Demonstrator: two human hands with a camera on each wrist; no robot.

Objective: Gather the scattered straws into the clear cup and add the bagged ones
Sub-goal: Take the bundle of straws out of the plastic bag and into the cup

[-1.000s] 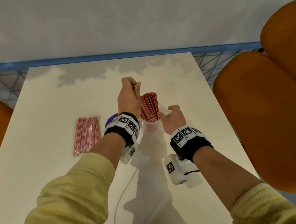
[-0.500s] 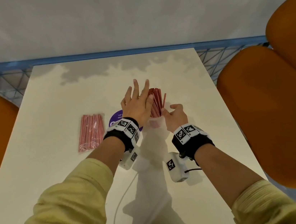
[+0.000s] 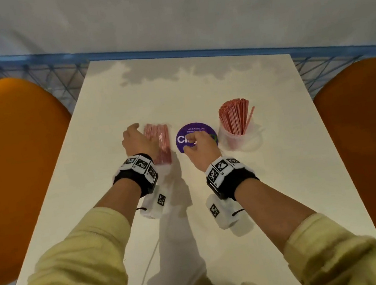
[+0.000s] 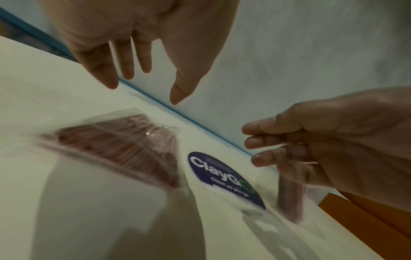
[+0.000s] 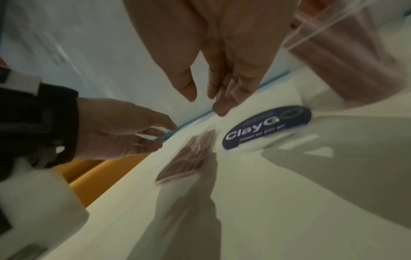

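A clear cup (image 3: 238, 135) packed with red straws (image 3: 234, 114) stands upright on the white table, right of centre, with one straw leaning out to the right. A clear bag of red straws (image 3: 159, 143) lies flat left of a purple sticker. My left hand (image 3: 137, 139) hovers over the bag's left side; in the left wrist view the left hand (image 4: 144, 91) is open with fingers pointing down, just above the bag (image 4: 124, 146). My right hand (image 3: 194, 144) hangs over the sticker, fingers loosely curled and holding nothing, apart from the cup. The right wrist view shows the right hand (image 5: 204, 102), the bag (image 5: 191, 154) and the cup (image 5: 347, 58).
A round purple sticker (image 3: 201, 130) is stuck to the table (image 3: 199, 93) between bag and cup. Orange chairs flank the table, one on the left (image 3: 17, 164) and one on the right (image 3: 368, 142). A blue ledge (image 3: 170, 53) runs along the far edge. A thin cable (image 3: 147, 274) trails across the near table.
Both hands have left the cup and moved left. The left hand, which was at the straws in the cup, now hovers over the bag; the right hand now hangs over the sticker.
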